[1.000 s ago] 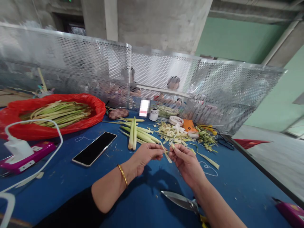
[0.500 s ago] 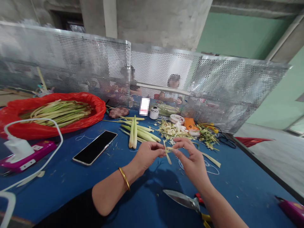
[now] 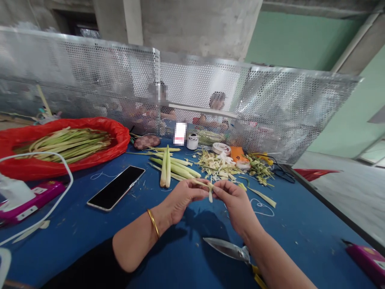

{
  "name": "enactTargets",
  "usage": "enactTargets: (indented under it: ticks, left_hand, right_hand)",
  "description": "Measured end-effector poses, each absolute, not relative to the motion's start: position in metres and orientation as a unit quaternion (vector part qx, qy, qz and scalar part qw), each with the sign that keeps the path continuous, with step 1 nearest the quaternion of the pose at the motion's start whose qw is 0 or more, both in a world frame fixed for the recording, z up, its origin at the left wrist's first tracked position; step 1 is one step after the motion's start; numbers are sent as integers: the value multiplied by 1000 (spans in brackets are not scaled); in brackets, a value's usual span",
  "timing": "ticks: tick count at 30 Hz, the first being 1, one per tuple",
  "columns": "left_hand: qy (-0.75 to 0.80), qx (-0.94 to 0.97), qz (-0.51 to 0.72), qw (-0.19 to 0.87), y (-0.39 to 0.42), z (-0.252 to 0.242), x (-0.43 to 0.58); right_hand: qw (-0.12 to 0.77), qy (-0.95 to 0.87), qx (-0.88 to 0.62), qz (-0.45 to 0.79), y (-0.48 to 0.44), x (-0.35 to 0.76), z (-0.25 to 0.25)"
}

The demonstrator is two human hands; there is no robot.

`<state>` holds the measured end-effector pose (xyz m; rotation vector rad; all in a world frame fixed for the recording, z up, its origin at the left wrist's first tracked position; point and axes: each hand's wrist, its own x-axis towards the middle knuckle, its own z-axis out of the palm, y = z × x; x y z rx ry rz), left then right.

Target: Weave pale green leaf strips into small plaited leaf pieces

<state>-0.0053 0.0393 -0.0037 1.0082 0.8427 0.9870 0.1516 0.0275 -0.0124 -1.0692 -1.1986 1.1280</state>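
Observation:
Between my two hands is a small piece of folded pale plant strips (image 3: 211,194), one end hanging down below the fingers. My left hand (image 3: 189,196), with a gold bangle at the wrist, pinches it from the left. My right hand (image 3: 230,196) grips it from the right between thumb and fingers. Just beyond my left hand lie thick pale green stalks (image 3: 165,168). Past my right hand is a heap of cut plant scraps (image 3: 218,164). Scissors (image 3: 227,249) lie below my right forearm, which covers part of their handles.
A red plastic bag (image 3: 120,136) of long green strips stands at left. A black-screened phone (image 3: 117,188) and a purple power strip (image 3: 45,192) lie nearer. Tape roll (image 3: 221,148), white thread (image 3: 263,206) and a perforated metal screen (image 3: 195,80) are beyond. People sit behind the screen.
My right hand has closed in on the left, its fingers now tight around the folded piece. A strip end that stuck out toward the right hand now points left. The view has shifted slightly.

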Motion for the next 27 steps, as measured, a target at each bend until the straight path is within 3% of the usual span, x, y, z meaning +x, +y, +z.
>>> enactTargets:
  ticks: [14, 27]
  left_hand:
    - [400, 536, 471, 575, 36, -7, 3]
    - [419, 547, 472, 549, 35, -7, 2]
  right_hand:
    - [572, -529, -443, 444, 22, 146, -2]
    - [545, -460, -416, 565, 23, 155, -6]
